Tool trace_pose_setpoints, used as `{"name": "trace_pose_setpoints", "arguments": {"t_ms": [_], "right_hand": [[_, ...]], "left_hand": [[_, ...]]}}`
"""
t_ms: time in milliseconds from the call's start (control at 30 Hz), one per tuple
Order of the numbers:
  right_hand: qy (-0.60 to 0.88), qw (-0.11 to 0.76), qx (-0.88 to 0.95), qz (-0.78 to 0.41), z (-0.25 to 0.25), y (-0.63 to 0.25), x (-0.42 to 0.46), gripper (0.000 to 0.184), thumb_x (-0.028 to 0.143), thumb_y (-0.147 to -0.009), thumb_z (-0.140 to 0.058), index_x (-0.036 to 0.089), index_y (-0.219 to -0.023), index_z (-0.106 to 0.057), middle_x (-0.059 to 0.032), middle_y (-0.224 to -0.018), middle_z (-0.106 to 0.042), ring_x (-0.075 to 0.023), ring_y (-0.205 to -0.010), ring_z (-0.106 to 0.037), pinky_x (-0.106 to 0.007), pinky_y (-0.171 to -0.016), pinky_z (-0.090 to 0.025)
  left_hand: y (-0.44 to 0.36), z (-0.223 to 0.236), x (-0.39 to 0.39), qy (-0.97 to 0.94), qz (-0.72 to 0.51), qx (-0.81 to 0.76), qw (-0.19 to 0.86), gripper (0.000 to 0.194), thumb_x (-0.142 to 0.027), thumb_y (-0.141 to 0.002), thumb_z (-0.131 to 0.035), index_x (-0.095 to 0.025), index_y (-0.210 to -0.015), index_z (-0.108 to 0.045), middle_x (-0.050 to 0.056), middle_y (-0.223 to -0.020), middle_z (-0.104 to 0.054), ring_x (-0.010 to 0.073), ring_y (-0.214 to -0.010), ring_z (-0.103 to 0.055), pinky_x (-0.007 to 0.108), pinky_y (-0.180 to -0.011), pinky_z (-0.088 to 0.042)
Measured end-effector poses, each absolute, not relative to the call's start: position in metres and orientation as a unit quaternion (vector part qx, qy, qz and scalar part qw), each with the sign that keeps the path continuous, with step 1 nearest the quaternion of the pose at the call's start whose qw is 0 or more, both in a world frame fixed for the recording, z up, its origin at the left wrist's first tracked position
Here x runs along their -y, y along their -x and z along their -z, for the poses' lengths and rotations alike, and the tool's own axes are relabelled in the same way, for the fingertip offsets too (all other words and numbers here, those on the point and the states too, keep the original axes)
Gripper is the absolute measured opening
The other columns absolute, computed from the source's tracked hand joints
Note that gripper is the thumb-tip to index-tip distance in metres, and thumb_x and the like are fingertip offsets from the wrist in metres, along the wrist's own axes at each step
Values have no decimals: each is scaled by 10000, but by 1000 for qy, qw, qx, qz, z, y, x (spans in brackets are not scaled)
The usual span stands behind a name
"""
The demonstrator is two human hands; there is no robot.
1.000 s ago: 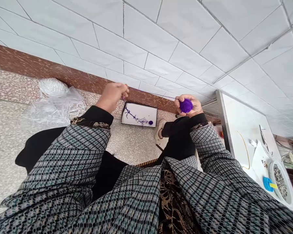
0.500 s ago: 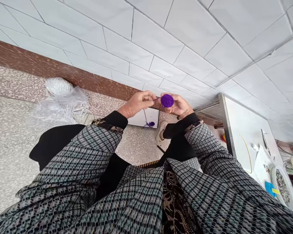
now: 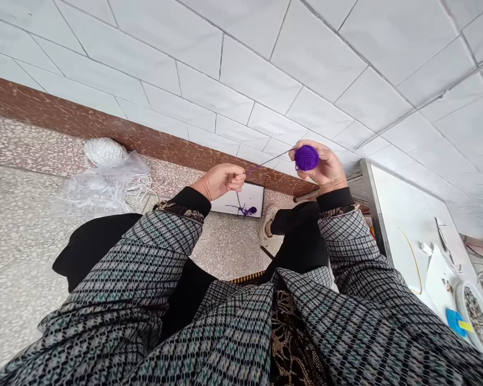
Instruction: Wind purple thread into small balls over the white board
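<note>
Yarn strand (image 3: pixel 270 160) is running taut between the closed left hand (image 3: pixel 222 181) and a purple yarn ball (image 3: pixel 306 157), which the right hand (image 3: pixel 329 169) is gripping with curled fingers. Probably light, soft and squashable, the ball is inviting a loose, cupped hold. Beyond, purple yarn pieces (image 3: pixel 247 210) are lying in a white-based tray (image 3: pixel 254 193) on the floor (image 3: pixel 225 241).

I see a round, wound purple yarn ball (image 3: pixel 306 157) in my right hand (image 3: pixel 325 166), right of centre; its thin strand (image 3: pixel 270 160) slants straight down to my left hand (image 3: pixel 224 181), with tufted purple yarn (image 3: pixel 243 208) below against the white tray (image 3: pixel 256 192)
</note>
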State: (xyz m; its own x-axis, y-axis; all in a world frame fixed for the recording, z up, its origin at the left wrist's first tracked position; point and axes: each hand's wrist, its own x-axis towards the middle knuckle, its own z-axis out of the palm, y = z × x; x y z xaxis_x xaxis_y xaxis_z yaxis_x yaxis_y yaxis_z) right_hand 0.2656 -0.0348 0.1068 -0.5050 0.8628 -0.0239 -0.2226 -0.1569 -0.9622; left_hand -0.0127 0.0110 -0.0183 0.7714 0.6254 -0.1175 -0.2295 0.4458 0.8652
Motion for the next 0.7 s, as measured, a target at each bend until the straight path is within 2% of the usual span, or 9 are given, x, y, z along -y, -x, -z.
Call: {"name": "trace_pose_setpoints", "arguments": {"t_ms": [67, 133, 167, 200, 267, 367, 467, 567, 700], "right_hand": [[266, 386, 528, -708, -108, -259, 36, 356, 398, -931, -755, 154, -1160, -634, -56, -1065, -718, -13, -495, -418, -197, -507, -496], [265, 375, 517, -722, -102, -248, 37, 382, 420, -933, -759, 151, -1174, -634, -65, -1078, -712, -23, -529, -453, -200, -514, -500], [278, 367, 508, -728, -98, -241, 37, 405, 431, -923, -770, 146, -1174, -631, -70, -1071, -711, -31, -547, -469, -205, -522, -503], [293, 361, 496, -733, -92, -234, 36, 424, 439, -911, -780, 141, -1170, -626, -68, -1048, -709, -38, -560, -479, -210, -529, -506], [324, 355, 472, -739, -81, -220, 34, 439, 438, -890, -793, 142, -1160, -614, -38, -961, -695, -49, -569, -486, -219, -547, -510], [364, 352, 441, -741, -69, -208, 28, 435, 418, -876, -794, 155, -1161, -596, 2, -872, -668, -66, -593, -515, -217, -570, -515], [384, 364, 426, -734, -66, -207, 23, 431, 398, -880, -788, 171, -1183, -583, 8, -908, -683, -64, -616, -536, -201, -588, -519], [378, 389, 430, -722, -72, -216, 20, 423, 383, -893, -794, 189, -1191, -566, 38, -875, -650, -56, -602, -511, -186, -584, -508], [382, 428, 449, -685, -88, -229, 20, 445, 373, -905, -791, 199, -1226, -537, 43, -880, -581, -56, -653, -506, -191, -646, -519]], "left_hand": [[10, 21, -12, -487, -241, -263, 797, 366, -411, -719, -738, -213, -521, -503, 31, -576, -505, 168, -592, -492, 362, -668, -480], [7, 21, -12, -521, -256, -320, 748, 178, -349, -687, -746, -189, -699, -670, 101, -867, -738, 254, -921, -668, 407, -893, -537], [5, 20, -11, -526, -285, -336, 727, 222, -298, -662, -735, -188, -854, -729, 114, -1057, -778, 281, -1105, -672, 422, -990, -523], [4, 18, -10, -522, -326, -338, 712, 375, -251, -637, -713, -196, -1007, -741, 113, -1209, -772, 290, -1242, -644, 428, -1057, -502], [0, 13, -6, -502, -408, -302, 700, 559, -206, -611, -671, -210, -1170, -695, 108, -1307, -749, 283, -1314, -633, 420, -1095, -489], [-3, 4, -1, -500, -440, -246, 704, 454, -258, -688, -704, -200, -1136, -661, 78, -1065, -776, 231, -1004, -729, 383, -946, -553], [-3, -2, 1, -517, -435, -264, 688, 297, -341, -777, -732, -175, -1020, -694, -15, -677, -618, 133, -588, -554, 286, -641, -472], [0, -3, -1, -515, -434, -294, 678, 225, -336, -767, -744, -146, -889, -741, -52, -554, -465, 92, -499, -379, 253, -527, -311], [3, 0, -3, -490, -401, -297, 715, 169, -284, -682, -749, -146, -779, -755, -39, -542, -462, 76, -494, -344, 236, -501, -249]]}}
